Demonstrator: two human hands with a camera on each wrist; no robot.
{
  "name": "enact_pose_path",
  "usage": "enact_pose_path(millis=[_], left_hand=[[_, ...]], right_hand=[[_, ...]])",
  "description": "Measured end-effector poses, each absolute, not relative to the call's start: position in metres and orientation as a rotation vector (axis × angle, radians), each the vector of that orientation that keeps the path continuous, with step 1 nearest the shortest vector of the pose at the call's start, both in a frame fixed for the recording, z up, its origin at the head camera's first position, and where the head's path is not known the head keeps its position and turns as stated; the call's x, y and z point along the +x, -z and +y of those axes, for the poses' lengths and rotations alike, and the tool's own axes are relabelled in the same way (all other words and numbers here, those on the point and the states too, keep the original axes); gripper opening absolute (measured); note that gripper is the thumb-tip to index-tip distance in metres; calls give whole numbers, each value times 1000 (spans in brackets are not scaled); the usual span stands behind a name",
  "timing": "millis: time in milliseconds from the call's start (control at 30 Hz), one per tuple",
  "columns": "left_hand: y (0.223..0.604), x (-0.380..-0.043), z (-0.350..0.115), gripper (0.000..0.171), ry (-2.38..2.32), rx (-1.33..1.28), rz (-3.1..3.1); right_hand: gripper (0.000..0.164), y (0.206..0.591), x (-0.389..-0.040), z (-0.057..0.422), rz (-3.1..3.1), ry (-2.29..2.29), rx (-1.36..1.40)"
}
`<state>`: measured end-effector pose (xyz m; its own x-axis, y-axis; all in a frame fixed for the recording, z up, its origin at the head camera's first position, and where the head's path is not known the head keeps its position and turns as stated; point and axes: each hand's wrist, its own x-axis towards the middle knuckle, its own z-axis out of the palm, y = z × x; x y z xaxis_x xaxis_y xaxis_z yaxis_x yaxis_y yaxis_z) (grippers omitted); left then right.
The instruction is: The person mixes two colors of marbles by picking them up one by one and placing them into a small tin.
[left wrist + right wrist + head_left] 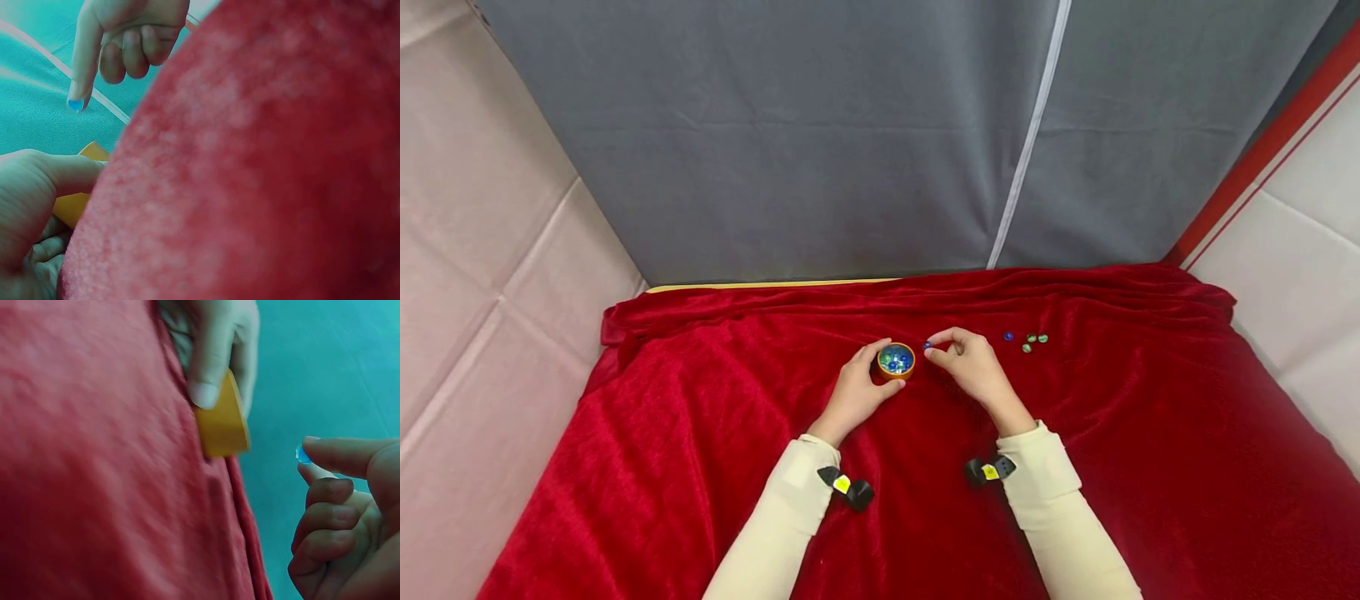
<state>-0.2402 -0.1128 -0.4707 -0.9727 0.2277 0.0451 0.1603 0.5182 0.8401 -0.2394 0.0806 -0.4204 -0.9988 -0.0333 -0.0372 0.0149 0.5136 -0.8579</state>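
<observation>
A small round yellow-orange bowl (896,377) stands on the red cloth, with several blue and green marbles (895,360) inside it. My left hand (854,388) grips the bowl from its left side, thumb at the near side and fingers round the far side. Just right of the bowl, my right hand (973,368) pinches a blue marble (302,454) between thumb and index finger, its other fingers curled in. The right wrist view shows a gap between this marble and the bowl's wall (223,430). In the left wrist view, cloth hides much of the bowl.
To the right of my right hand lie a loose blue marble (1008,336) and three green marbles (1032,338) on the cloth. Wrinkled red velvet (700,467) covers the table. A grey curtain (820,167) hangs behind, with pale panels (490,275) at the sides.
</observation>
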Motion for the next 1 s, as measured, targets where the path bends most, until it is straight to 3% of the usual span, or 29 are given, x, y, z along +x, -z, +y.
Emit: enact_pose_path(millis=[1000], left_hand=[[471, -241, -111, 65, -1461, 340, 2675]], right_hand=[[20, 438, -236, 59, 2638, 1478, -49]])
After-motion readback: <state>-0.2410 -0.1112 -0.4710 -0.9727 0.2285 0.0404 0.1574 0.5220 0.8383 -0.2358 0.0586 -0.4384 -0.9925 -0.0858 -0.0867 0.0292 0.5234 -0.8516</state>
